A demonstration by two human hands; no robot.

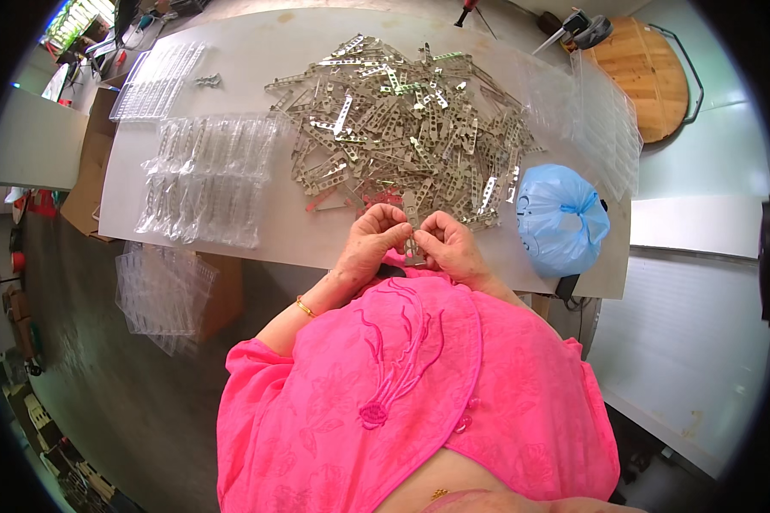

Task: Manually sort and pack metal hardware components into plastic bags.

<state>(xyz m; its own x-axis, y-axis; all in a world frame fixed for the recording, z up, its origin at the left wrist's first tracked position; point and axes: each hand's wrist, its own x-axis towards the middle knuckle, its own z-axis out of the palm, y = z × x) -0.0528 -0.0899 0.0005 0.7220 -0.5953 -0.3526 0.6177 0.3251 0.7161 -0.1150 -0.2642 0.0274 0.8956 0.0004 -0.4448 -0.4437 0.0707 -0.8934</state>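
Both hands are pinched together on one small flat perforated metal strip (414,248): left hand (373,241) and right hand (450,245) touching, right at the white tabletop (257,68) edge. Just beyond the fingers sits a big heap of the same silvery strips (402,120). Clear plastic blister trays (210,175) lie off past the left hand, and a blue tied plastic bag (560,218) sits beside the right.

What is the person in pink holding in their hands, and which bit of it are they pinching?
Both the left hand and right hand pinch one small metal strip between the fingertips, one on each side. Which exact part is hidden by the fingers.

Both hands' (415,239) grip pinched, fingertips together
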